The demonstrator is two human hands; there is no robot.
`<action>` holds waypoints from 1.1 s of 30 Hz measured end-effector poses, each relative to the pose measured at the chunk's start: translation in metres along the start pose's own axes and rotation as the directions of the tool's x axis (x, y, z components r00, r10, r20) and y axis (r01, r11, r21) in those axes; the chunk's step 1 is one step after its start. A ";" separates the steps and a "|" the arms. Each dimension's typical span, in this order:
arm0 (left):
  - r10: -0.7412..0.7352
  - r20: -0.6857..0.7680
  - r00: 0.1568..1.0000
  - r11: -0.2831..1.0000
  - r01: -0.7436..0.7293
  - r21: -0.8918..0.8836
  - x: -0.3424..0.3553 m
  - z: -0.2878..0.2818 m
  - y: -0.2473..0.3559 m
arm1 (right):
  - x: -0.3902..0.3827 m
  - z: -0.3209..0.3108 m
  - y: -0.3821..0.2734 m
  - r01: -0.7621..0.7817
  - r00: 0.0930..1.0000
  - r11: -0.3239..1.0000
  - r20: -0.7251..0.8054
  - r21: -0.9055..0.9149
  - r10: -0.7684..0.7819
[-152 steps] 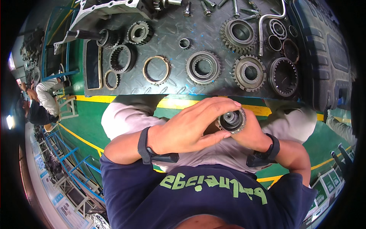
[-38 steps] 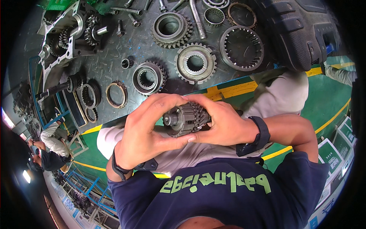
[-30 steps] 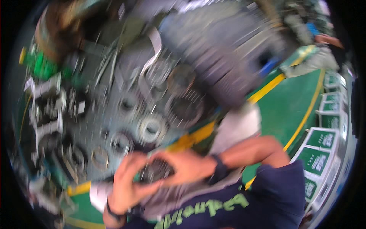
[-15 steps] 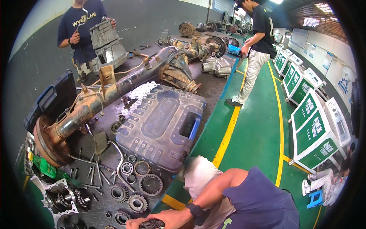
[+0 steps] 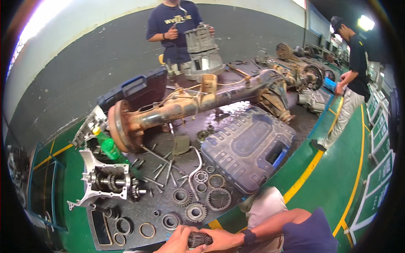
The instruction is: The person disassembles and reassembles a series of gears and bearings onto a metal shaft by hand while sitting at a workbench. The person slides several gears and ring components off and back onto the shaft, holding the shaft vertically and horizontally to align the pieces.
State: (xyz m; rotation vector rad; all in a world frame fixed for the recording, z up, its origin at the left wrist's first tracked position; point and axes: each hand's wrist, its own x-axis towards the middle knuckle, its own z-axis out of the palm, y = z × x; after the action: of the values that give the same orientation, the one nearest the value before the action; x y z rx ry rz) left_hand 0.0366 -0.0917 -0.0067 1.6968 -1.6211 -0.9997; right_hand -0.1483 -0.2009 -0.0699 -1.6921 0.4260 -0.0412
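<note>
At the lower edge, my left hand [image 5: 179, 241] and my right hand [image 5: 222, 240] are closed around a dark toothed gear piece [image 5: 198, 239]. The right wrist wears a dark band. Just beyond the hands, several steel gears lie flat on the bench, among them a thick gear ring [image 5: 171, 221] and a wider toothed gear [image 5: 196, 212]. A thin brass-coloured ring [image 5: 147, 230] is to the left of my left hand. The underside of the held gear is hidden by my fingers.
An opened gearbox housing [image 5: 107, 181] with shafts stands left, beside a green bottle [image 5: 110, 148]. Bolts [image 5: 168, 173] and a bent metal pipe [image 5: 195, 173] lie mid-bench. Beyond are a closed tool case [image 5: 249, 145] and rusty axle [image 5: 181, 107]. Two people [image 5: 175, 31] [image 5: 354, 71] stand farther off.
The view has swung left, so the bench and its parts sit farther right in the picture. Both hands stay around the gear piece, and more of my left hand shows.
</note>
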 end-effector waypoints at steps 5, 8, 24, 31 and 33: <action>0.090 -0.052 0.995 0.994 -0.087 0.063 -0.008 0.000 -0.004 | 0.004 0.003 0.010 -0.033 0.999 0.999 0.040 0.038 0.031; 0.098 -0.048 0.994 0.994 -0.095 0.052 -0.007 -0.002 -0.001 | 0.007 0.005 0.017 0.053 0.998 0.999 -0.020 -0.005 -0.053; 0.031 -0.037 0.999 0.999 -0.030 0.023 -0.004 -0.014 0.016 | 0.010 0.003 0.019 0.056 0.994 0.995 0.089 0.084 -0.064; 0.063 -0.130 0.990 0.998 -0.063 -0.001 -0.001 -0.014 0.023 | 0.009 -0.006 0.005 0.099 0.989 0.982 0.094 0.161 -0.115; 0.054 -0.154 0.987 0.998 -0.046 0.050 0.000 -0.013 0.026 | 0.007 -0.003 0.007 0.100 0.991 0.980 0.075 0.170 -0.114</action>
State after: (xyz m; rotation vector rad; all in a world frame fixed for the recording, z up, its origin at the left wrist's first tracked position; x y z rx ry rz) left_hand 0.0332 -0.0948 0.0220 1.7107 -1.5876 -0.7907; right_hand -0.1441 -0.2061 -0.0772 -1.5455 0.2606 -0.0812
